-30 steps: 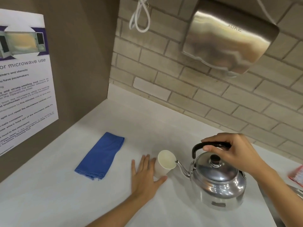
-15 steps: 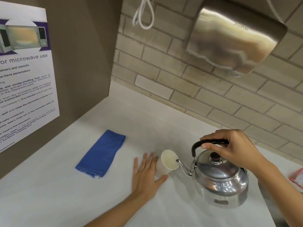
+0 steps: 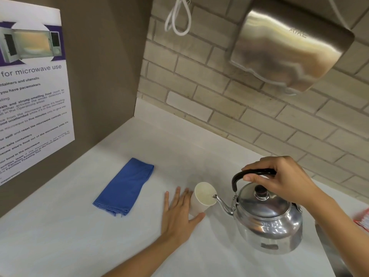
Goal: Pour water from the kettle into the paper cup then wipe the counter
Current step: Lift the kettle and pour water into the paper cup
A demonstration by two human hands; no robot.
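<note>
We see a shiny metal kettle (image 3: 267,220) with a black handle and lid knob, tipped toward a white paper cup (image 3: 201,197), its spout tip over the cup's open rim. A folded blue cloth (image 3: 124,186) lies flat on the white worktop (image 3: 60,236), left of the cup.

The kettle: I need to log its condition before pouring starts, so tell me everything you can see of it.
The kettle looks like polished, dented metal, round-bodied, with a domed lid topped by a dark knob and a thin curved spout. Its black arched handle is gripped from above by the right hand. It is tipped slightly toward the paper cup, its spout tip over the cup's rim. Whether its base touches the counter cannot be told. No water stream is visible.
</note>
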